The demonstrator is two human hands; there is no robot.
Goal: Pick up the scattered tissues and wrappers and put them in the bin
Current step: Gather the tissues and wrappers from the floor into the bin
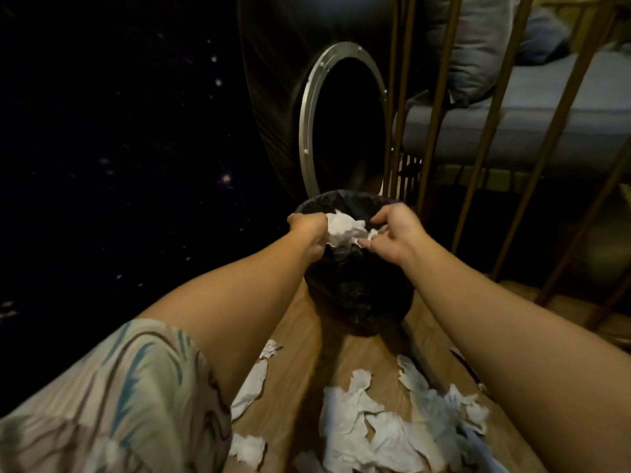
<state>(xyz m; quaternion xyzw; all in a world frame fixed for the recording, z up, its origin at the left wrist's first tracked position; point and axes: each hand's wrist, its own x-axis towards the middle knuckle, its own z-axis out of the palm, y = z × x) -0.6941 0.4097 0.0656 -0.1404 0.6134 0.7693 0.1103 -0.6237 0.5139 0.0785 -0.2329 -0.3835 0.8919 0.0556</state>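
Grip: both our hands are on one crumpled tissue wad [345, 230], and we have it right over the bin [358, 295] mouth.
Left hand: our left hand [309, 233] is clenched on the wad's left side, fingers curled under it.
Right hand: our right hand [394, 233] pinches the wad's right edge between thumb and fingertips, the rest of the hand loosely curled.
Wad: white, bunched, hanging between our two hands just above the black liner.
Bin: a round bin lined with a dark bag, standing on the wooden floor [304, 353] at its far end, close to the dark wall with the metal ring [307, 121].
Loose tissues: a big heap of white tissues [392, 425] lies on the floor near us, under our right forearm, well short of the bin.
More scraps: a long tissue strip [251, 384] lies by our left forearm, and one small ball [247, 450] sits at the floor's near edge beside our patterned sleeve [112, 397].
Right side: gold railing bars [485, 138] rise beside the bin, with a grey cushion [478, 42] behind them.
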